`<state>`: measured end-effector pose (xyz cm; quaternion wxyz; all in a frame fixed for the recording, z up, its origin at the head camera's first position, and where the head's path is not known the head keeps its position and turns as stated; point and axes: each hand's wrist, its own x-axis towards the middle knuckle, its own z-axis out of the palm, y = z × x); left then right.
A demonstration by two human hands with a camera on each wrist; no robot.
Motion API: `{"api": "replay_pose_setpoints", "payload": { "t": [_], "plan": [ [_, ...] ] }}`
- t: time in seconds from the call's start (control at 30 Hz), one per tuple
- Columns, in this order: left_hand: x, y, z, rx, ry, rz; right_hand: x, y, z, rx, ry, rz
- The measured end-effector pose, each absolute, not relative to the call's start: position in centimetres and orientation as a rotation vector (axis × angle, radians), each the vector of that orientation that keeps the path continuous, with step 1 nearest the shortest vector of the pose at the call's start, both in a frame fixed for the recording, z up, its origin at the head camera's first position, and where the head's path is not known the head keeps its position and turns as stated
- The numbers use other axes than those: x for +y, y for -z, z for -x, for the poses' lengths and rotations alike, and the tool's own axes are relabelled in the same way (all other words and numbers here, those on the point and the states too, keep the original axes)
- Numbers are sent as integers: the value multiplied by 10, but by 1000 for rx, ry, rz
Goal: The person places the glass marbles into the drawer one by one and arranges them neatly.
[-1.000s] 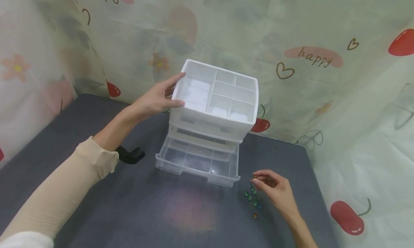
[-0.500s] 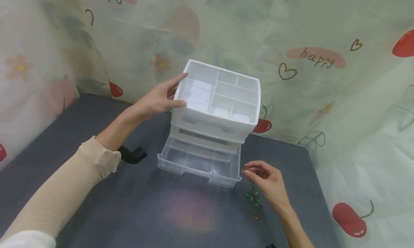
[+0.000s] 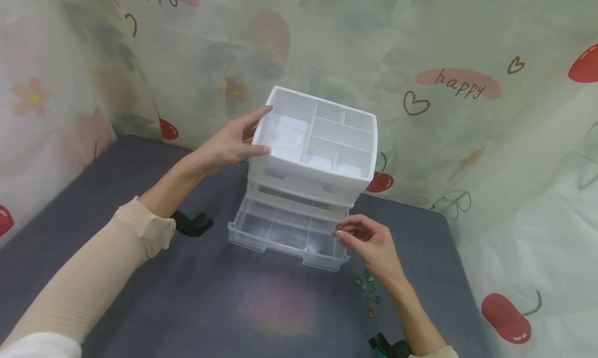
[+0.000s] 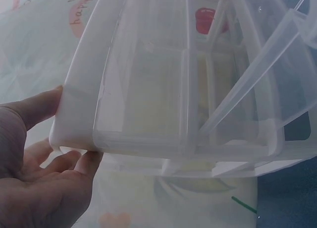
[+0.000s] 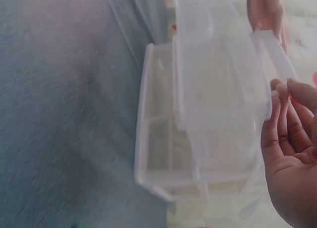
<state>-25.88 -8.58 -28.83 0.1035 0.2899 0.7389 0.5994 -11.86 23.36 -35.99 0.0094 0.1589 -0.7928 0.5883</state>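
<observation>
A white plastic drawer organizer (image 3: 310,172), its top split into compartments, stands on the dark table. One clear drawer (image 3: 245,241) is pulled out at the front. My left hand (image 3: 223,143) grips the organizer's left upper corner, thumb in front and fingers behind; the left wrist view shows those fingers (image 4: 89,163) against its wall. Over the drawer's right side, my right hand (image 3: 372,242) pinches a small brownish gem (image 3: 338,228) between thumb and fingertips. Several loose green and blue gems (image 3: 370,295) and an amber gem (image 3: 371,313) lie below that hand.
Behind the table (image 3: 196,301) hangs a pale curtain (image 3: 350,46) printed with cherries and hearts. Black wrist-worn devices show at the left wrist (image 3: 192,224) and right wrist (image 3: 390,346). The drawer juts out towards the table's front.
My right hand has moved up and left from the loose gems to over the open drawer, carrying the pinched gem. My left hand keeps its grip on the organizer.
</observation>
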Motion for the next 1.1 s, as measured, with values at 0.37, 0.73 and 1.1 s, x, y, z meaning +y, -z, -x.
{"api": "replay_pose_setpoints", "payload": {
  "t": [0.37, 0.73, 1.1],
  "plan": [
    [-87, 305, 272, 2211, -1767, -873, 213, 372, 144, -2500, -1835, -631],
    [-86, 291, 258, 2190, -1767, -859, 174, 347, 142, -2563, -1757, -560],
    [-87, 301, 269, 2208, -1758, -886, 156, 345, 151, -2575, -1804, -515]
  ]
}}
